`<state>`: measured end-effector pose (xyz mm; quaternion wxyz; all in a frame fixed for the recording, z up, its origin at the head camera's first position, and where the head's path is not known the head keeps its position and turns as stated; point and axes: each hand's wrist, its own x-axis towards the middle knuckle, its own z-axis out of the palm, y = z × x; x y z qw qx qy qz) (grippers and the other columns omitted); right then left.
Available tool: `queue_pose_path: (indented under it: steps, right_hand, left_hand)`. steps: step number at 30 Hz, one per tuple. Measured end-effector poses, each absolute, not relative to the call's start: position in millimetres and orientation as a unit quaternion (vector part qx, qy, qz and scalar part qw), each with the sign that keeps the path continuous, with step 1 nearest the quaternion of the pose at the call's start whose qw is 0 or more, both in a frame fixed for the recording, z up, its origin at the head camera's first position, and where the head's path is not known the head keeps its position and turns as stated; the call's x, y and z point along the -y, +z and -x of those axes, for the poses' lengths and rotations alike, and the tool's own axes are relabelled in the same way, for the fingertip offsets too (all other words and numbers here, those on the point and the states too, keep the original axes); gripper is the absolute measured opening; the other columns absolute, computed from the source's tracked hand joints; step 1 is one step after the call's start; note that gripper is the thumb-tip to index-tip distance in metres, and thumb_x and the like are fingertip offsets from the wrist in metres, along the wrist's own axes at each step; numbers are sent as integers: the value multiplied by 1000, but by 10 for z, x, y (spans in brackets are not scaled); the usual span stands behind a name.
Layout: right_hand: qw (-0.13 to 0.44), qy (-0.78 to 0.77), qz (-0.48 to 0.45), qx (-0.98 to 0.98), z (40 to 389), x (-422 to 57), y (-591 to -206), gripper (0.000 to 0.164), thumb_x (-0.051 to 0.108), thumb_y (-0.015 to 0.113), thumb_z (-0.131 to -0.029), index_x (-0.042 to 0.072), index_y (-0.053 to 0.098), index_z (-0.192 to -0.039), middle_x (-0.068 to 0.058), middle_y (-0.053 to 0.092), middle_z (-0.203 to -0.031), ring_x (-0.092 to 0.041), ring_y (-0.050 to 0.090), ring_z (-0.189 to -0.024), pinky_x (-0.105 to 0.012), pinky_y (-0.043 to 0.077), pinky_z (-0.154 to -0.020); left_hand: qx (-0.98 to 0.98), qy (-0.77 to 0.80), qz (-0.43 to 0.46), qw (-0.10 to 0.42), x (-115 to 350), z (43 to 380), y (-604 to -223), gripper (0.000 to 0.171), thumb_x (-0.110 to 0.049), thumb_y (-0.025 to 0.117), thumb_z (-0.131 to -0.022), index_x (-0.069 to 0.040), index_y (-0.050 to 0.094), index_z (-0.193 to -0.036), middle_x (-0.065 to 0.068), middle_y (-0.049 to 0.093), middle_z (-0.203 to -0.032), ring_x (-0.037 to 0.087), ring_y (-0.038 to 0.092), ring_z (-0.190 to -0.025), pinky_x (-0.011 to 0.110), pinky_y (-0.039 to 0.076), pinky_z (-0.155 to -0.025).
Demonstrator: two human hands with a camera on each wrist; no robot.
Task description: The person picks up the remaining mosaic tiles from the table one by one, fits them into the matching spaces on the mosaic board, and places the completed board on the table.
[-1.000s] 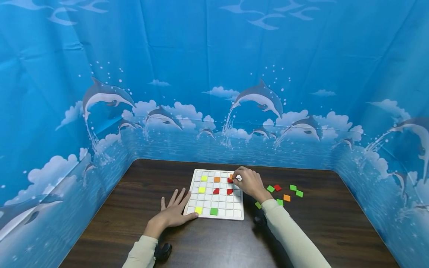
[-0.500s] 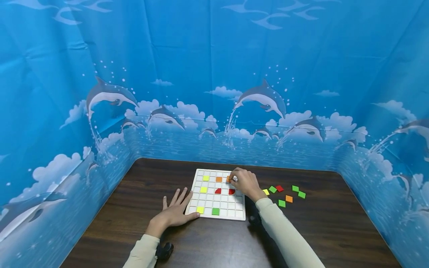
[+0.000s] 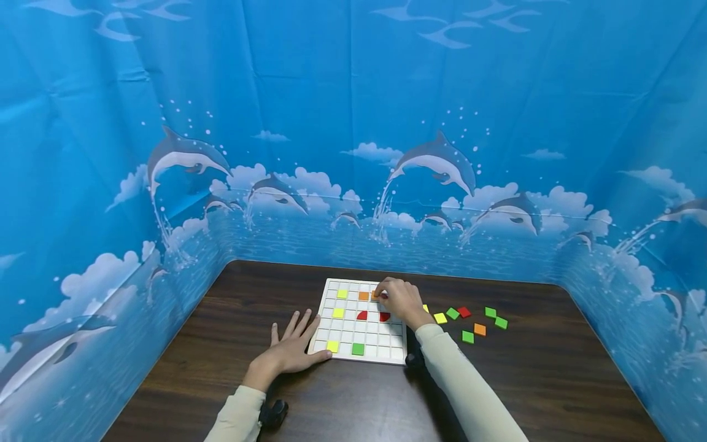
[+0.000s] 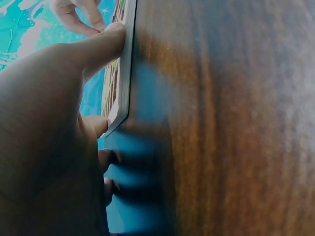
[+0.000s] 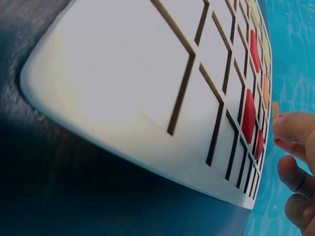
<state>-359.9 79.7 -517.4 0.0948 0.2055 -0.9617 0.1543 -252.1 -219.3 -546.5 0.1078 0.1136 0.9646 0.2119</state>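
Note:
A white gridded board (image 3: 371, 337) lies on the table. My left hand (image 3: 288, 353) is spread flat at its left side; the thumb (image 4: 101, 48) rests on the board's near edge. Over the far right part of the board, my right hand (image 3: 402, 302) pinches a small orange tile (image 5: 275, 110) between thumb and fingertips. In the right wrist view this tile is apart from the board. On the grid sit several yellow tiles (image 3: 338, 313), one orange square (image 3: 363, 296), a green square (image 3: 358, 349) and red rounded pieces (image 3: 361, 315). The right hand hides some cells.
Right of the board lie loose tiles: several green ones (image 3: 467, 337), a red one (image 3: 464, 312), an orange one (image 3: 479, 329) and yellow ones (image 3: 440, 318). The dark wooden table (image 3: 541, 368) is bordered by a blue dolphin-print curtain (image 3: 309, 123).
My right hand has moved left over the board, still pinching the orange tile. The left hand keeps its place on the board. The head view has shifted slightly.

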Motion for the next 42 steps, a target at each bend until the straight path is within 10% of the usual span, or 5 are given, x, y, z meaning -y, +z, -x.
queue_pose_path:
  steps: [42]
  right_hand:
    - [52,94,-250,962,3520,-793,-5178,15,18,74,-101,22,84,-111,1,73,-127,-19,72,-93,-34,59,-72]
  left_hand:
    - [-963,217,-109,117,2165,2481,-5361,106,-81,59,-92,-23,20,-173,12,8,-181,42,0,-167,83,-13,-119]
